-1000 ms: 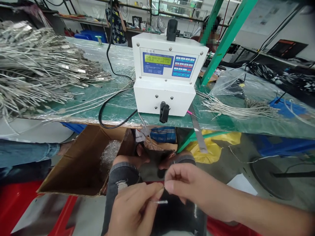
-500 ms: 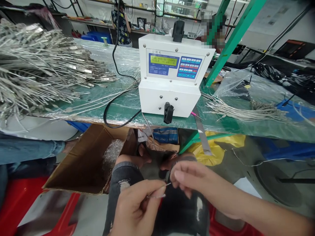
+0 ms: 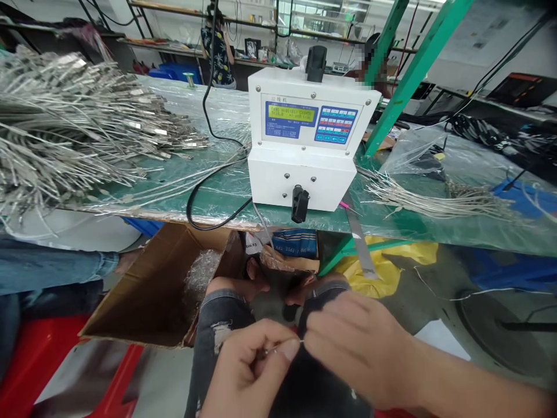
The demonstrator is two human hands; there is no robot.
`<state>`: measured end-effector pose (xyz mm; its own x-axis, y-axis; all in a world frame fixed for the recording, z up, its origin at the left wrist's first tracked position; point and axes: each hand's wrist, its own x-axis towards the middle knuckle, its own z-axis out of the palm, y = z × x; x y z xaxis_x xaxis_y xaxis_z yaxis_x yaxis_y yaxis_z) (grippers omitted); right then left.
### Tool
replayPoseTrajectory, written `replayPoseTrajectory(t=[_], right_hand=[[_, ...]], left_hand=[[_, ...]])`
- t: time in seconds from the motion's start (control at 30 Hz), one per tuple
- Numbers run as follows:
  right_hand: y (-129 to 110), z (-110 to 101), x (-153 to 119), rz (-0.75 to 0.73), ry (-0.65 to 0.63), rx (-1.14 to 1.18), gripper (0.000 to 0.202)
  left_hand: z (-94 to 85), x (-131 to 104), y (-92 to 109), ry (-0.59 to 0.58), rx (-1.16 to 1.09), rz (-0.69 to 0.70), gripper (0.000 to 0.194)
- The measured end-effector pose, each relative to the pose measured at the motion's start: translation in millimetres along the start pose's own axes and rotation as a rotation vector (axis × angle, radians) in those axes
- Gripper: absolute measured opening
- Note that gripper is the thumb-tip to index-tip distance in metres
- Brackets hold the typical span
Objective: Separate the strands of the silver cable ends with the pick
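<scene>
My left hand is low in the middle over my lap, its thumb and forefinger pinched on a thin wire. Only a short pale end of that wire shows past the fingertips. My right hand, back turned up and a little blurred, has its fingers closed against the same wire end; its thumb is hidden. Beyond both hands, a white machine with a keypad, a lit display and a black chuck stands at the table's edge.
A large heap of silvery cables covers the table's left; a smaller bundle lies right. An open cardboard box and a red stool are on the left below. A green post rises behind the machine. Another person is farther back.
My right hand has turned over, back upward, and moved down and in to meet the wire end. My left hand keeps its pinch. The view has shifted slightly.
</scene>
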<state>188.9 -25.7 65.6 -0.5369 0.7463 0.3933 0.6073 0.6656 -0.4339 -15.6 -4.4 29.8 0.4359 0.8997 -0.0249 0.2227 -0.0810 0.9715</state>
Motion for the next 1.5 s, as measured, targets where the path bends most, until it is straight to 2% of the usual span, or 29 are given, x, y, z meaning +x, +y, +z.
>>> replayPoseTrajectory(t=[0.03, 0.07, 0.1, 0.13, 0.17, 0.27, 0.3, 0.37, 0.43, 0.53, 0.63, 0.73, 0.8, 0.83, 0.87, 0.9, 1.0, 1.03, 1.07, 1.1, 1.17, 1.27, 1.33, 1.4, 1.5], right_hand=[[3, 1, -3, -0.163, 0.033, -0.134, 0.017], [5, 2, -5, -0.265, 0.067, -0.234, 0.017], [6, 3, -6, -0.31, 0.102, -0.294, 0.018], [6, 4, -6, -0.272, 0.132, -0.271, 0.018], [5, 5, -6, -0.14, 0.143, -0.149, 0.015], [-3, 4, 0, 0.473, 0.062, 0.417, 0.007], [-6, 3, 3, 0.657, 0.005, 0.612, 0.012], [-12, 1, 7, 0.894, -0.111, 0.943, 0.03], [-15, 0, 10, 1.01, -0.175, 1.173, 0.041], [-18, 1, 11, 1.156, -0.196, 1.353, 0.04], [-19, 4, 10, 1.242, -0.198, 1.463, 0.033], [-21, 5, 9, 1.262, -0.202, 1.476, 0.027], [-23, 5, 7, 1.198, -0.205, 1.326, 0.025], [-23, 6, 6, 1.119, -0.189, 1.165, 0.023], [-22, 7, 4, 0.978, -0.158, 0.95, 0.019], [-20, 8, 1, 0.77, -0.111, 0.694, 0.017], [-8, 9, -7, 0.001, 0.063, -0.073, 0.022], [-3, 9, -9, -0.18, 0.09, -0.237, 0.023], [2, 7, -10, -0.268, 0.104, -0.342, 0.024], [7, 6, -10, -0.269, 0.114, -0.39, 0.025], [14, 1, -8, -0.113, 0.142, -0.337, 0.022], [14, -7, -1, 0.344, 0.145, 0.023, 0.015], [7, -11, 3, 0.686, 0.002, 0.424, 0.014], [-1, -13, 6, 0.958, -0.165, 0.85, 0.027], [-9, -10, 8, 1.175, -0.274, 1.294, 0.048]], left_hand=[[0.0, 0, 0, -0.018, -0.061, -0.064, 0.033], [-0.2, 0, 0, -0.023, -0.105, -0.101, 0.037], [-0.6, -1, -1, -0.02, -0.123, -0.116, 0.037], [-1.2, -1, -2, -0.006, -0.117, -0.11, 0.035], [-1.9, -2, -3, 0.019, -0.095, -0.088, 0.031], [-3.9, -5, -7, 0.105, 0.017, 0.073, 0.015], [-4.2, -5, -8, 0.136, 0.056, 0.154, 0.012], [-4.1, -5, -9, 0.166, 0.133, 0.321, 0.014], [-3.4, -3, -8, 0.158, 0.218, 0.461, 0.018], [-3.0, -1, -7, 0.129, 0.346, 0.598, 0.019], [-4.5, 0, -6, 0.114, 0.443, 0.69, 0.023], [-5.5, -1, -7, 0.092, 0.482, 0.724, 0.027], [-4.4, -2, -7, 0.094, 0.432, 0.675, 0.025], [-3.3, -3, -6, 0.09, 0.376, 0.605, 0.022], [-1.8, -3, -5, 0.082, 0.298, 0.497, 0.018], [-0.1, -4, -3, 0.066, 0.2, 0.357, 0.016], [4.5, -3, 1, -0.009, -0.133, -0.076, 0.032], [5.6, -3, 2, -0.026, -0.221, -0.168, 0.038], [6.3, -2, 3, -0.037, -0.284, -0.222, 0.042], [6.5, -2, 3, -0.032, -0.318, -0.247, 0.043], [5.5, -3, 0, 0.031, -0.309, -0.241, 0.042], [1.9, -6, -5, 0.112, -0.167, -0.141, 0.034], [-0.3, -8, -8, 0.107, -0.049, -0.027, 0.027], [-1.3, -9, -8, 0.093, 0.048, 0.108, 0.02], [-1.5, -8, -4, 0.083, 0.153, 0.305, 0.013]])
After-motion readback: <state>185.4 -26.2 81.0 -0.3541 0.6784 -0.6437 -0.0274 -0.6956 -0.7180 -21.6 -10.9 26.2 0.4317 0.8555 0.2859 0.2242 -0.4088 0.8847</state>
